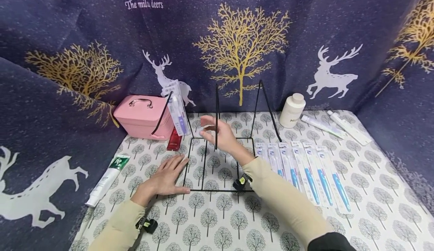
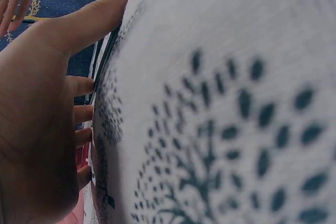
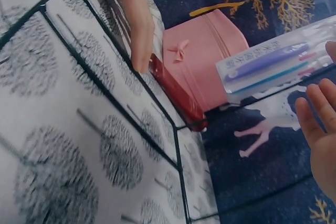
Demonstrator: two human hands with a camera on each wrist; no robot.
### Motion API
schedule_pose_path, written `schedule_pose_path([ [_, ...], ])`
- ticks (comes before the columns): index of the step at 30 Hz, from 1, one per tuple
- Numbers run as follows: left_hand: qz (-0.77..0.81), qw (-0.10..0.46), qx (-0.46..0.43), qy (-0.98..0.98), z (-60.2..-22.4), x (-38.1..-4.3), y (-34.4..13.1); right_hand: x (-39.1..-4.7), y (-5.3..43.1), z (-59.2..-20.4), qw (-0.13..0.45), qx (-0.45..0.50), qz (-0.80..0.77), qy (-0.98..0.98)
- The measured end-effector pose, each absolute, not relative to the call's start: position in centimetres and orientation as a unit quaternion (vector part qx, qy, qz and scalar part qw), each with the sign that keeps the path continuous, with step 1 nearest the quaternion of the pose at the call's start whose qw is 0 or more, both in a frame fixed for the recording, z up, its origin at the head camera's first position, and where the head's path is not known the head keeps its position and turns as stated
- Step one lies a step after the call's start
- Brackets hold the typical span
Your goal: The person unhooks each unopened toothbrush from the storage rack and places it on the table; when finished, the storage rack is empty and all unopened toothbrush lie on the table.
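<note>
A black wire rack [image 1: 217, 190] with upright wire dividers stands on the table. Upright at its left divider is a toothbrush pack [image 1: 178, 115], clear plastic with a purple brush showing; the right wrist view shows a purple and a blue brush in the toothbrush pack [image 3: 273, 69]. My right hand [image 1: 222, 135] is raised by the middle divider, fingers loosely curved with nothing between them, a little right of the pack. My left hand [image 1: 168, 177] rests with fingers spread at the rack's left side, its thumb at the front corner wire.
Behind the rack's left side stand a pink case [image 1: 144, 117] and a red packet [image 1: 174, 140]. A toothpaste tube [image 1: 107, 181] lies at left. Several packaged toothbrushes [image 1: 306, 175] lie in a row at right, with a white bottle [image 1: 292, 111] and two tubes [image 1: 323, 126] behind.
</note>
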State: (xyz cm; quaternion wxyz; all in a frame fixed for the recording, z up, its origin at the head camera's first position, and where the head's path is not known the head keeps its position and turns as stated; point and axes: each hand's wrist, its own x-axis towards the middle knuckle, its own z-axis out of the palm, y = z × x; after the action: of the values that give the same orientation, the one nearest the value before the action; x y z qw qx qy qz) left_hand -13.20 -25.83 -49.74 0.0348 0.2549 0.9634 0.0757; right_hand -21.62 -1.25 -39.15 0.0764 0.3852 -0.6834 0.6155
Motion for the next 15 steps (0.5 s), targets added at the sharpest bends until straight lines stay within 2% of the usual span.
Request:
schedule_pose_path([
  [7, 0.090, 0.034, 0.261, 0.960, -50.1, -13.3, -25.8, -23.1, -4.1, -39.1, 0.066, 0.380, 0.629, -0.675],
  [15, 0.078, 0.039, 0.254, 0.963, -49.7, -13.1, -26.0, -23.6, -6.5, -39.1, 0.084, 0.362, 0.637, -0.676],
])
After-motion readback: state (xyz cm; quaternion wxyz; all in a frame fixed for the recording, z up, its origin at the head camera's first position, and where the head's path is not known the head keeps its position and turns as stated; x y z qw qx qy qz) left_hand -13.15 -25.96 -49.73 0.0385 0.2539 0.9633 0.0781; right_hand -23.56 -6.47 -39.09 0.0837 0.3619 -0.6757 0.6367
